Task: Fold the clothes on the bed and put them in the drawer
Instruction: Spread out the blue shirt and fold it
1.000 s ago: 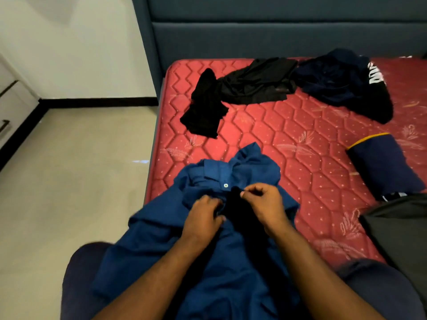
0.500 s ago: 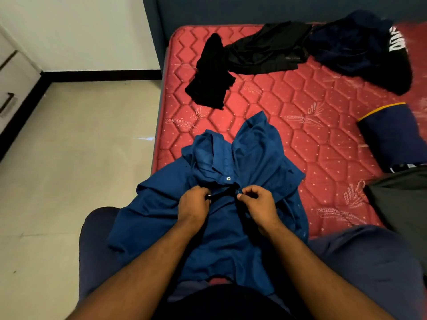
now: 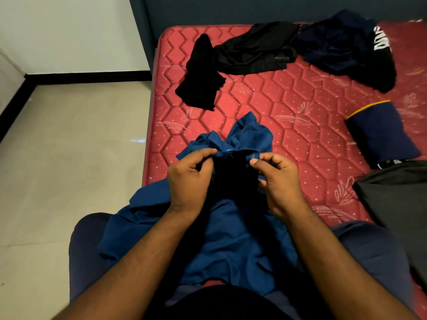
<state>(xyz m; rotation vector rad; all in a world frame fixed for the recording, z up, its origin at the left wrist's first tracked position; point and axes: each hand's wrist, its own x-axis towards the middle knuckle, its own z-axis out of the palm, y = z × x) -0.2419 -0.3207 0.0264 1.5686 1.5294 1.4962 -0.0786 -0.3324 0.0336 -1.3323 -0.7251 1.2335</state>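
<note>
- The blue button-up shirt [image 3: 231,239] is draped over the lap and the near edge of the bed [image 3: 265,100], collar end pointing away toward the headboard, hem end bunched toward the body. So the long axis runs pretty much straight out from the person.
- The left hand [image 3: 189,179] is clamped on the left side of the front opening, fabric pinched between thumb and curled fingers [image 3: 205,155].
- The right hand [image 3: 277,181] is pinching the opposite edge of the opening just below the collar, thumb pressed on top of the cloth. Both hands are level with each other with only a small gap of dark shirt interior between them.
- Looks like the placket is being lined up or buttoned before any folding, though that's a guess. Neither hand is nearer; the collar sits just beyond both sets of fingertips.
- Room to spread it: a bare stretch of red mattress is open straight ahead, between the shirt and the black garment [image 3: 201,75].
- Tighter on the right: a folded navy piece with a yellow edge [image 3: 381,132] and a dark grey garment [image 3: 397,204] lie close.
- The left sleeve side hangs past the mattress edge over the floor [image 3: 69,158], so it could slip off.
- No drawer can be seen clearly.
</note>
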